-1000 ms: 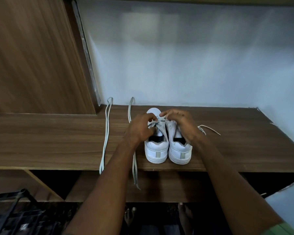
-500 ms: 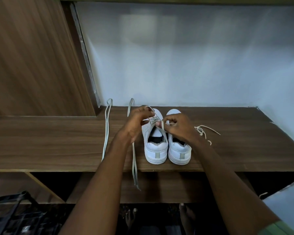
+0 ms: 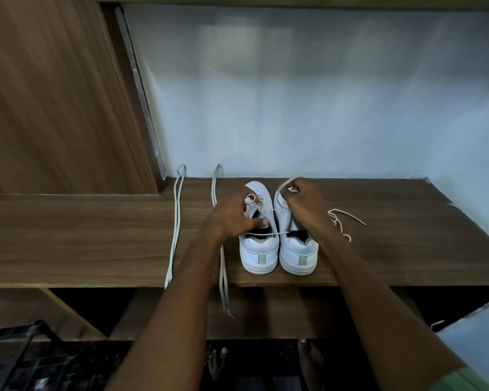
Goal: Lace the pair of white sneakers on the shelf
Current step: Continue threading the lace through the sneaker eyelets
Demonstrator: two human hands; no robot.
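Heels of two white low-top sneakers (image 3: 278, 249), each with a grey tab, face the front edge of the brown wooden shelf (image 3: 96, 244); the pair stands side by side. Above them, the left hand (image 3: 232, 218) rests on the left sneaker, fingers curled at its lacing. The right hand (image 3: 305, 204) pinches a pale lace (image 3: 283, 184) raised over the right toe.

Worn on the head, one wide view only, facing forward and down at the wooden shelf (image 3: 68, 244) from close above its front edge, with the pale wall (image 3: 308, 108) behind that shelf and bare feet (image 3: 308, 359) far below it.
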